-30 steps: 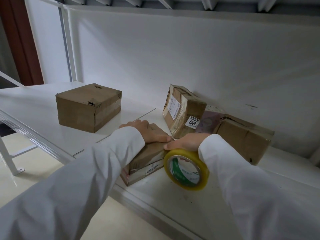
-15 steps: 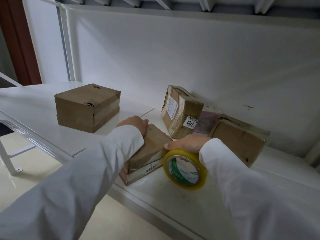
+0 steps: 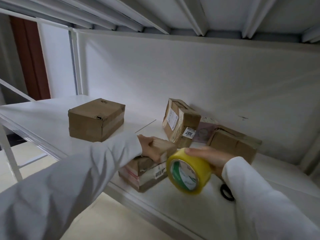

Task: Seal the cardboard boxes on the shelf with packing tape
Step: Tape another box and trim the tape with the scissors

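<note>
Head view, lower centre: the right hand (image 3: 210,159), gripping the tape roll (image 3: 187,171), is now lifting it off the shelf (image 3: 43,116) while the left hand (image 3: 149,149) is clasping the small box (image 3: 147,172), readying another strip.

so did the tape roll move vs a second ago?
Yes. The tape roll, gripped by the right hand, has lifted and tilted; it now overlaps the right end of the small box under the left hand.

Dim, cool light fills the shelf bay, brightest on the back panel (image 3: 199,80) at centre. Soft shadows gather behind the boxes at right. Wide-angle distortion bends the beams at top; the sleeves at the lower edges blur.
</note>
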